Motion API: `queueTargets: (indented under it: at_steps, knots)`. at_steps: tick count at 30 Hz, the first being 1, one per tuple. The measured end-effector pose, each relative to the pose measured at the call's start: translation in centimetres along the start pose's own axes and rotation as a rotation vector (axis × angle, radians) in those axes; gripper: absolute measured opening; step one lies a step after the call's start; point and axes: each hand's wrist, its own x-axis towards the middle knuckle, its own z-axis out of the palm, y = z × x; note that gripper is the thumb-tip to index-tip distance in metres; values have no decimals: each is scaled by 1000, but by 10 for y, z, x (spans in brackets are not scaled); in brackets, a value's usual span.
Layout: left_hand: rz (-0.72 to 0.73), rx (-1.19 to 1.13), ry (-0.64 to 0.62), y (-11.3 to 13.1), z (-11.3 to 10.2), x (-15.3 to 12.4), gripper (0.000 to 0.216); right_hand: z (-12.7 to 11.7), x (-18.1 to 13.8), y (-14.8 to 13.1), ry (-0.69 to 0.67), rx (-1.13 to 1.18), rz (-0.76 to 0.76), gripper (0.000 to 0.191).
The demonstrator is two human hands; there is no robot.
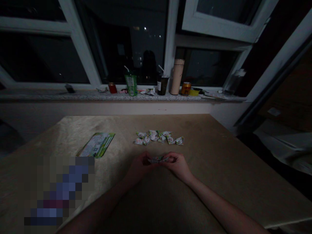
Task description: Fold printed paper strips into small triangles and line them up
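Between my two hands is a small wrapped candy point(158, 159), its white-and-green wrapper stretched sideways. The fingers of my left hand point(141, 164) pinch its left end. On the other side, my right hand point(177, 164) grips the right end between thumb and fingers. Just beyond my hands, several similar wrapped candies point(154, 135) lie in a loose cluster on the brown tabletop point(195, 136). A green-and-white printed packet point(98, 144) lies flat to the left of them.
A blurred-out bluish object point(63, 188) lies at the front left. Behind the table, a stone windowsill point(92, 95) holds a green cup with a straw point(131, 84), a dark cup point(162, 85), a pinkish tall bottle point(177, 78), an orange can point(186, 88) and a red jar point(112, 87).
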Motion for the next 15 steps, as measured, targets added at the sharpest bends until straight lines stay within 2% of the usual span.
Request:
queueTargets:
  at_steps: [8, 15]
  knots:
    - [1, 79, 56, 3, 1, -1, 36, 1, 2, 1, 69, -23, -2, 40]
    - [2, 105, 7, 0, -5, 2, 34, -1, 3, 4, 35, -108, -19, 38]
